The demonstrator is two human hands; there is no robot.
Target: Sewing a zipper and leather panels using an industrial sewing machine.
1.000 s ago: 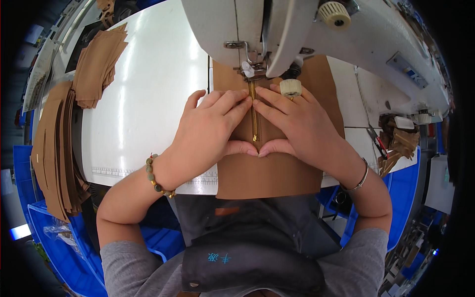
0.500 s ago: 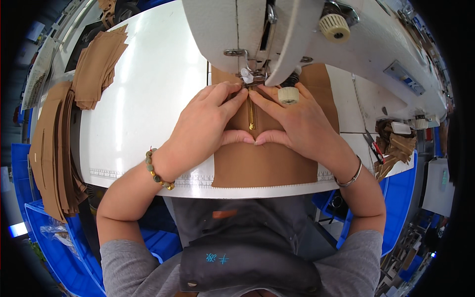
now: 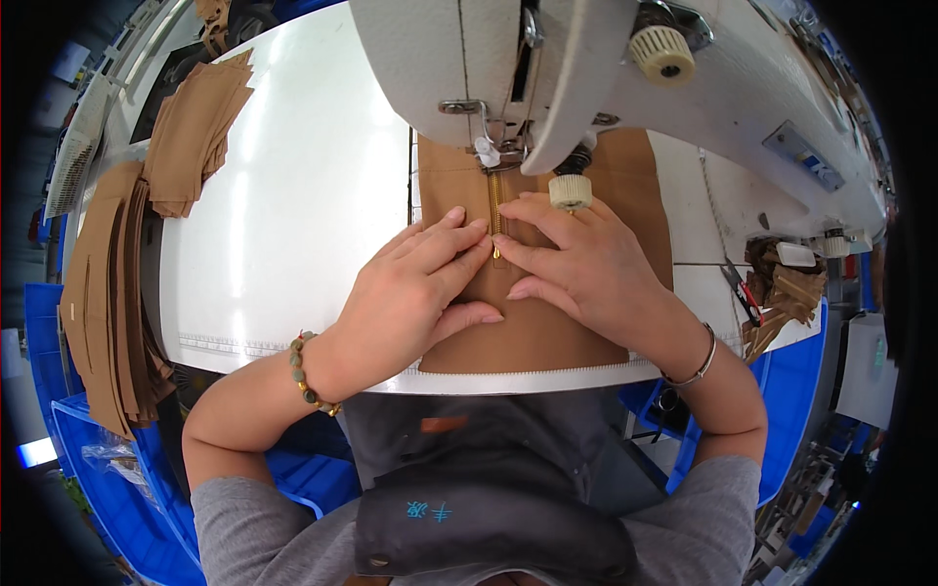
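Observation:
A brown fabric panel point(image 3: 547, 332) lies flat on the white table under the sewing machine's presser foot point(image 3: 491, 154). Down its middle runs a gold zipper point(image 3: 496, 190), its pull near my fingertips. My left hand point(image 3: 415, 283) rests on the fabric left of the zipper, fingers stretched out, palm down. On the other side, my right hand point(image 3: 581, 256) lies with its fingers spread, the index fingertip beside the zipper pull. Neither hand grips anything; both press on the cloth. The fabric under my palms is hidden.
The white sewing machine point(image 3: 713, 107) stands over the far side. Stacks of brown fabric pieces point(image 3: 98, 303) point(image 3: 195, 137) lie at the left. Red-handled snips point(image 3: 747, 298) and brown scraps point(image 3: 787, 288) lie at the right. Blue bins point(image 3: 127, 498) stand below the table edge.
Both hands have slid back toward me from the presser foot. More of the zipper now shows, and the thumbs have moved apart. The fabric has barely moved.

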